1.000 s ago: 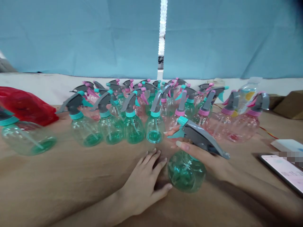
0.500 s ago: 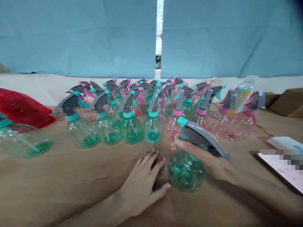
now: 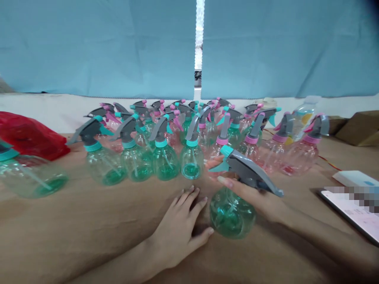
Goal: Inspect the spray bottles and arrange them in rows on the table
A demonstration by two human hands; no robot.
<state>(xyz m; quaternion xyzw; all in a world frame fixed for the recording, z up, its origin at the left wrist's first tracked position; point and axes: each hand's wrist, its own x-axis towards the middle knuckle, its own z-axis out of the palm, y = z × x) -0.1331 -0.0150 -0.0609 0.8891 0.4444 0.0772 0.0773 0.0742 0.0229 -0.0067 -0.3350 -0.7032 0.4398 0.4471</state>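
In the head view, the two hands are apart above the worktop [image 3: 89,240]. The left hand [image 3: 177,230] lies palm down toward the near edge, fingers spread, holding nothing, its thumb just beside a green spray bottle [image 3: 232,219]. The right hand [image 3: 260,201] is closed around that bottle's neck, the thumb along the near side and the other fingers reaching past the teal trigger; whether they press it cannot be told. This bottle is toward the near edge, right of the left hand, its teal nozzle aimed toward the far edge and its grey head sloping down to the right; whether its base touches the surface is unclear. Beyond it, teal-collared bottles [image 3: 165,163] and pink-collared bottles [image 3: 300,157] stand in packed rows reaching toward the far edge. Toward the left edge a lone teal-collared bottle [image 3: 32,177] stands near a red plastic bag [image 3: 32,136]. Toward the right edge lie a phone [image 3: 352,215] and, just behind it, a white box [image 3: 352,178]; a brown object [image 3: 364,128] sits at the far right corner. A blue curtain [image 3: 103,47] hangs behind.
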